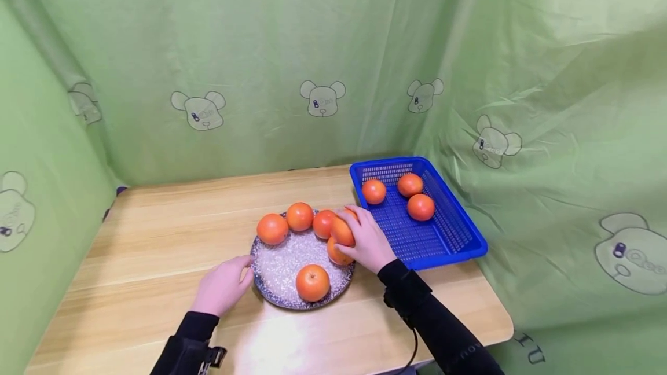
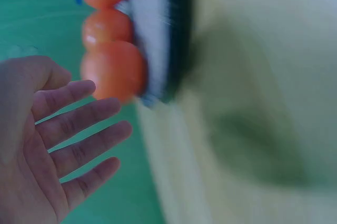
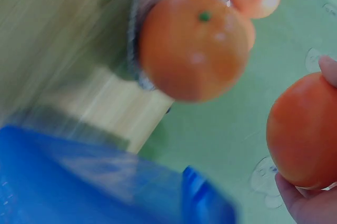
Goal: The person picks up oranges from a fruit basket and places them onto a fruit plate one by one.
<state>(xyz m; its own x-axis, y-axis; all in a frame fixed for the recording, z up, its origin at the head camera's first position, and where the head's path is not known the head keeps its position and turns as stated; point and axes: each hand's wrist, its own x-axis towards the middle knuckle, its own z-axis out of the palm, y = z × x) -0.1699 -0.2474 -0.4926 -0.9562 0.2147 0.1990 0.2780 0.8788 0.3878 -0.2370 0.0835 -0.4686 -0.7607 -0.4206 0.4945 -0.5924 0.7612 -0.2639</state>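
My right hand (image 1: 370,242) grips an orange (image 1: 343,231) between thumb and fingers over the right rim of a round speckled plate (image 1: 278,274). In the right wrist view, that held orange (image 3: 305,132) shows at the right edge, apart from an orange with a green stem spot (image 3: 195,48). Several oranges line the plate's far and right edge, among them one at the far left (image 1: 272,228); another (image 1: 312,283) sits at its near side. My left hand (image 1: 224,285) is beside the plate's left rim, its fingers spread and holding nothing in the left wrist view.
Right of the plate stands a blue plastic basket (image 1: 411,236) with three oranges, one of them at its right (image 1: 421,207). Both are on a wooden table (image 1: 172,236). Green curtains (image 1: 250,33) hang behind it and at the sides.
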